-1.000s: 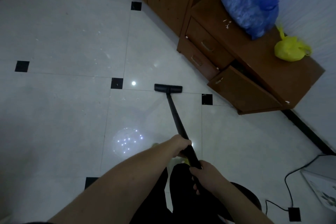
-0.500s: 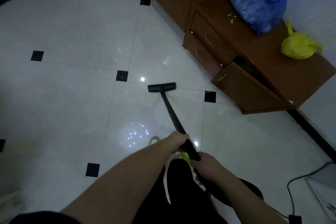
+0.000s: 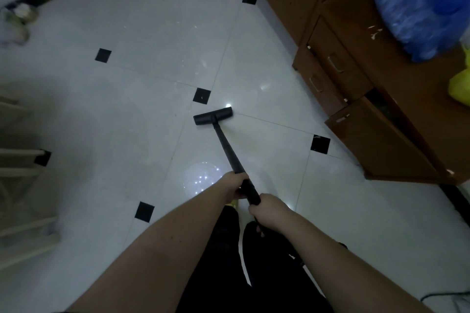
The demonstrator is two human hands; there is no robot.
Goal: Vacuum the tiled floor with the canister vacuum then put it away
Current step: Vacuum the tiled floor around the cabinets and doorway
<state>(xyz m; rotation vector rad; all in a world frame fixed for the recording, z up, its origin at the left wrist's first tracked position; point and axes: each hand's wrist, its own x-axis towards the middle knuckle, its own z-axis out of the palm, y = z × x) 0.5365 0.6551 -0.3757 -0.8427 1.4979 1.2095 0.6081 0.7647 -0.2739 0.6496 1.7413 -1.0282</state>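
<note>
Nearest us, our right hand (image 3: 269, 213) grips the black wand (image 3: 229, 152) low for push, our left hand (image 3: 235, 184) wraps it just ahead to steer. Beyond, the floor head (image 3: 213, 116) lies flat on the tiled floor (image 3: 152, 33), sealing suction near the wooden drawers (image 3: 338, 71).

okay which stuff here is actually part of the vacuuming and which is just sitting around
Part of the job:
vacuum wand, gripped by left hand and right hand
floor head
tiled floor

Just lying about:
blue bag
yellow bag
wooden drawer unit, one drawer open
</note>
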